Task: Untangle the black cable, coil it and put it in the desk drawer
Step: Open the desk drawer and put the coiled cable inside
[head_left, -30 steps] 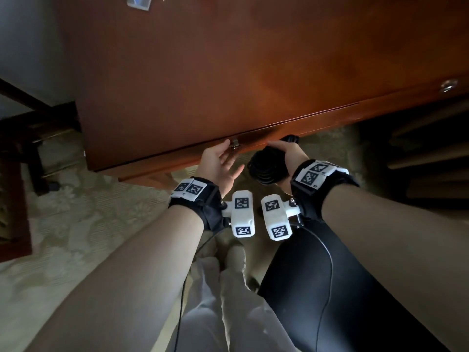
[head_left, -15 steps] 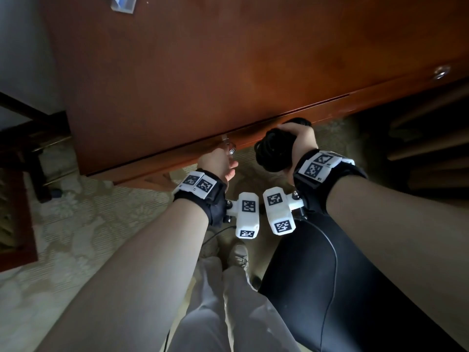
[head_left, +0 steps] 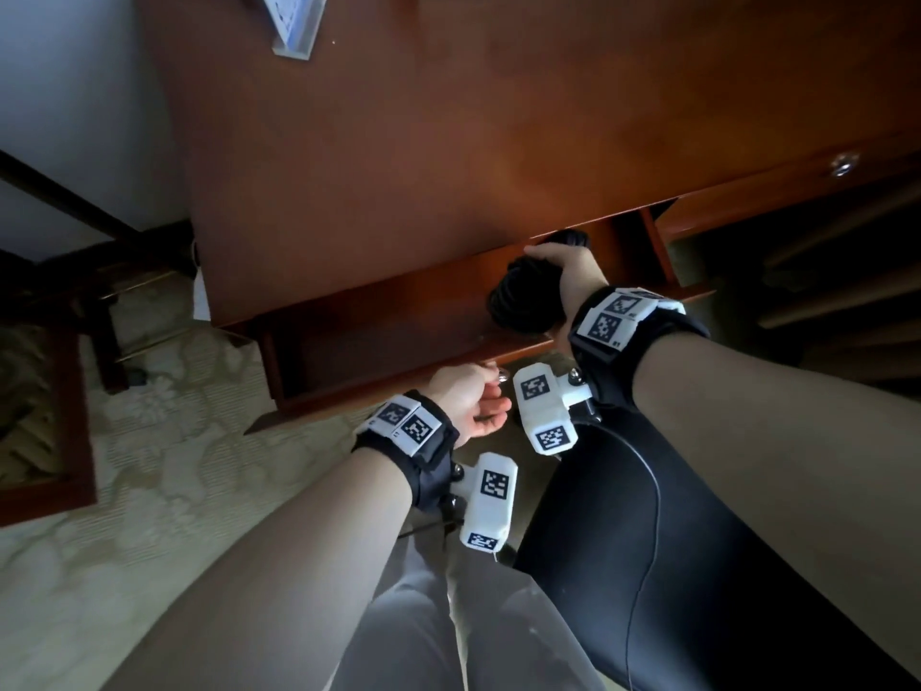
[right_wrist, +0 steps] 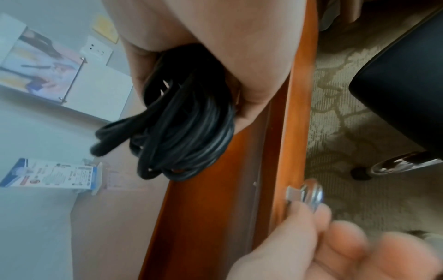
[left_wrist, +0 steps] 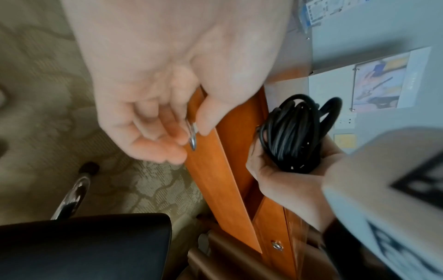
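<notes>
The black cable (head_left: 523,301) is wound into a coil, and my right hand (head_left: 568,271) grips it over the open desk drawer (head_left: 379,336). The coil (right_wrist: 187,132) hangs from that hand's fingers just above the drawer's front board; a loose end sticks out to the side. My left hand (head_left: 473,401) pinches the drawer's small metal knob (left_wrist: 191,134) between thumb and fingers, in front of the pulled-out drawer. The coil (left_wrist: 294,132) also shows in the left wrist view, beyond the drawer front (left_wrist: 215,170).
The reddish wooden desk top (head_left: 448,142) spans the upper view, with a leaflet stand (head_left: 294,22) at its far edge. A second drawer knob (head_left: 842,164) sits to the right. A black chair seat (left_wrist: 84,246) and its chrome leg (left_wrist: 72,197) stand on patterned carpet behind me.
My left hand took the knob and pulled the drawer out toward me. My right hand lifted the coiled cable up and forward over the open drawer.
</notes>
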